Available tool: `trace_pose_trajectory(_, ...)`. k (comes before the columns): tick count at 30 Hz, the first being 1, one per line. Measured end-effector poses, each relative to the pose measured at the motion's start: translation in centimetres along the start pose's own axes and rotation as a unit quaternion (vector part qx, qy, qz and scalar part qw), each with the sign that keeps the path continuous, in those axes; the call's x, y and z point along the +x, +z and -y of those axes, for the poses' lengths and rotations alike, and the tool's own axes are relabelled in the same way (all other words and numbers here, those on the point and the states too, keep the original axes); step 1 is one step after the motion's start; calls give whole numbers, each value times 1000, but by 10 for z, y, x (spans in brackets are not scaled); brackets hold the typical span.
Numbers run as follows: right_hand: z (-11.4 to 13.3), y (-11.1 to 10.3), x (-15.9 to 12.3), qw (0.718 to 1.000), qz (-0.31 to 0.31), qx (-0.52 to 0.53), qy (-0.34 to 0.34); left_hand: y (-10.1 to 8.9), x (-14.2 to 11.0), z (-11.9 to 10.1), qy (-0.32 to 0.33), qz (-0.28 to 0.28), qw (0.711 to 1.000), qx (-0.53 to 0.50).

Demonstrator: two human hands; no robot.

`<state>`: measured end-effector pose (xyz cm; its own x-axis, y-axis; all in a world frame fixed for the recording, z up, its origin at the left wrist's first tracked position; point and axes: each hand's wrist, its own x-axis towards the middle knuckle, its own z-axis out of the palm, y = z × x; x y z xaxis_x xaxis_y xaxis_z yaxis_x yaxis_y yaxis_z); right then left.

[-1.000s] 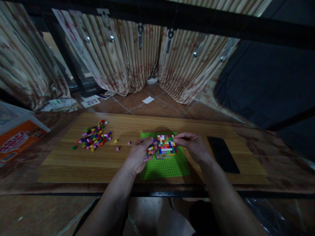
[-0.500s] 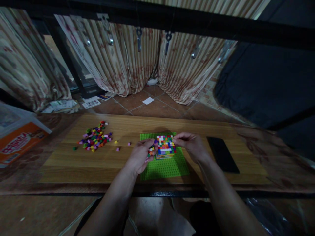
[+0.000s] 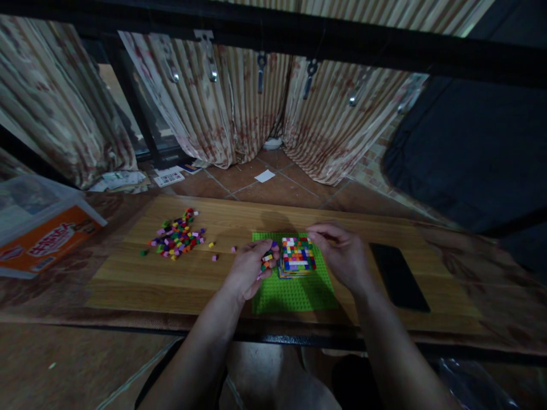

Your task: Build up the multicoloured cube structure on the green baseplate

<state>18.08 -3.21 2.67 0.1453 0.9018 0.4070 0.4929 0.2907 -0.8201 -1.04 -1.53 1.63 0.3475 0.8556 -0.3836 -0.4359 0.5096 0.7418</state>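
Note:
A block of stacked, many-coloured toy bricks [image 3: 298, 254] stands on a green studded baseplate [image 3: 294, 296]. Just left of the stack, my left hand [image 3: 252, 265] is curled around several small loose bricks [image 3: 267, 261], among them purple, orange and white ones. My right hand [image 3: 342, 250] hovers at the stack's right side, slightly apart from it. Its thumb and forefinger are pinched together; whether a small brick sits between them is too small to make out.
A heap of loose bricks [image 3: 179, 236] lies on the left of the wooden board [image 3: 141, 285], with a few strays nearer the baseplate. A black phone-like slab [image 3: 398, 276] rests at right. At far left stands a clear plastic box [image 3: 51, 222] with an orange label.
My right hand has drawn back from the stack's right edge, where its fingertips were touching. My left hand still holds its bricks. The whole view has shifted slightly.

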Motion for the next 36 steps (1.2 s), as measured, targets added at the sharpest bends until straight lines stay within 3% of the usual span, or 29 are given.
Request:
trace_pose_trajectory(4, 13, 18, -7, 985, 85, -108, -102, -3, -1, -4, 8, -13, 1000, -2)
trace_pose_trajectory(9, 10, 25, -10, 970, 92, -177, -139, -7, -3, -7, 11, -15, 1000, 1)
trace_pose_trajectory(26, 2, 29, -13, 982, 77, -136, -104, -5, -6, -4, 9, 18, 1000, 10)
trace_pose_trajectory(31, 15, 27, -12, 985, 46, -114, -125, 0, -6, -1, 15, 35, 999, 15)
trace_pose_trajectory(36, 31, 26, -13, 976, 84, -138, -146, 4, -8, 1, 24, 46, 998, 23)
